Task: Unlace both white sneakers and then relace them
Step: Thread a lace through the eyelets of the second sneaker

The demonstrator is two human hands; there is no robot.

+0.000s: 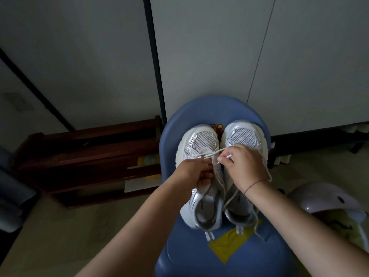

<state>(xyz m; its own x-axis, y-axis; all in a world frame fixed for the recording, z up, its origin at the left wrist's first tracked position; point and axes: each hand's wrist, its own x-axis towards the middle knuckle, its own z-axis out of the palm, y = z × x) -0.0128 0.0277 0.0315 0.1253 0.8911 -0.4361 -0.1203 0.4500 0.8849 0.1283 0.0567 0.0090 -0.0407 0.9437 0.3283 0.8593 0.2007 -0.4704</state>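
Observation:
Two white sneakers stand side by side on a blue chair seat [199, 256], toes pointing away from me. My left hand [194, 173] grips the tongue and eyelet area of the left sneaker [201, 142]. My right hand [242, 163] hovers over the right sneaker [242, 134] and pinches the white lace [211, 153] near its tip. That lace runs taut from the left sneaker's lowest eyelets to my fingers. A loose lace [257, 226] hangs along the right sneaker's outer side onto the seat. Both hands hide the middle of the shoes.
A yellow patch [227, 246] lies on the seat near me. A dark wooden rack [89, 156] stands on the floor at left. A pale purple helmet-like object [327, 198] sits at right. Grey cabinet doors [209, 56] rise behind the chair.

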